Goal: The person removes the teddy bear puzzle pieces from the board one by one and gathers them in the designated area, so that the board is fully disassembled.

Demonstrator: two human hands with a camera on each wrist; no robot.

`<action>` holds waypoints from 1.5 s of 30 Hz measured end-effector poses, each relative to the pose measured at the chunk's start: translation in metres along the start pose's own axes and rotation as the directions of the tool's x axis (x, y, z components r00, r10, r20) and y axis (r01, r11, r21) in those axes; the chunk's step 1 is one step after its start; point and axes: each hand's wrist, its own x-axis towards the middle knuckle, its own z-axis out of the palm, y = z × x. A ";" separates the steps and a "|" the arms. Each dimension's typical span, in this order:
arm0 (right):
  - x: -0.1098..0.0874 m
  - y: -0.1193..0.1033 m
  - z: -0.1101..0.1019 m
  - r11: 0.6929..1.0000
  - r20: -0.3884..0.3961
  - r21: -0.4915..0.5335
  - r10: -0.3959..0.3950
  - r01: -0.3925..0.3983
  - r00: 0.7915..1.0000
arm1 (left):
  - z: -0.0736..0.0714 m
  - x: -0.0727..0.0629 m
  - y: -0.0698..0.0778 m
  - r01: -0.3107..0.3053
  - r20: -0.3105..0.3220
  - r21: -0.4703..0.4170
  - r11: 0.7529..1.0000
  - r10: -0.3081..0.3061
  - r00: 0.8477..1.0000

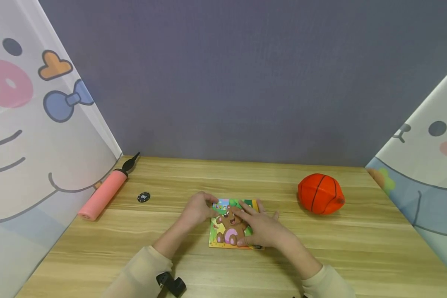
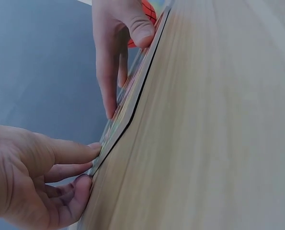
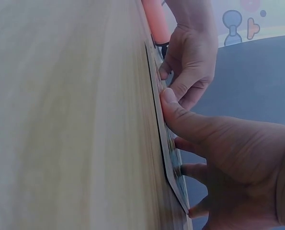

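Observation:
A thin square jigsaw puzzle board (image 1: 225, 232) printed with a brown bear lies flat on the wooden table. My left hand (image 1: 198, 210) is at the board's far left corner, thumb on the face and bent fingers at the edge, pinching there. In the left wrist view, its thumb tip (image 2: 95, 146) rests near the board's rim. My right hand (image 1: 265, 230) spreads over the right part of the picture, fingers extended and resting on it, covering that side. In the right wrist view its thumb (image 3: 170, 96) presses near the near edge.
At the left lies a pink hand pump (image 1: 103, 195) with a black nozzle. A round black chip (image 1: 143, 197) marked 100 sits between pump and board. A red, ball-like toy (image 1: 320, 194) with black lines rests at the right. A grey wall (image 1: 238, 82) stands behind the table.

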 end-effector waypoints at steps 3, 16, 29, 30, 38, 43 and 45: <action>0.000 -0.001 0.000 1.000 0.002 -0.001 -0.002 0.002 1.000 | 0.001 -0.001 0.002 0.022 -0.011 0.014 1.000 -0.022 1.000; 0.000 -0.001 0.000 1.000 -0.009 0.007 0.000 0.000 1.000 | 0.004 0.000 0.001 0.060 -0.012 -0.091 0.994 -0.061 0.998; 0.000 -0.001 -0.001 1.000 -0.003 0.006 0.016 -0.016 1.000 | 0.008 -0.002 0.001 0.056 0.002 -0.154 0.986 -0.056 0.998; 0.001 -0.001 -0.001 1.000 -0.003 0.005 0.017 -0.017 1.000 | 0.008 -0.003 0.001 0.061 0.005 -0.164 0.985 -0.061 0.998; 0.002 -0.001 -0.001 1.000 0.000 0.013 -0.002 0.002 1.000 | 0.003 -0.007 0.004 0.128 -0.002 -0.155 0.980 -0.130 0.992; 0.002 0.000 -0.001 1.000 -0.002 0.013 -0.001 0.001 1.000 | 0.001 -0.008 0.006 0.121 0.024 -0.157 0.980 -0.119 0.993; 0.001 0.000 -0.001 1.000 -0.001 0.017 0.002 -0.002 1.000 | 0.001 -0.009 0.007 0.118 0.040 -0.169 0.979 -0.113 0.993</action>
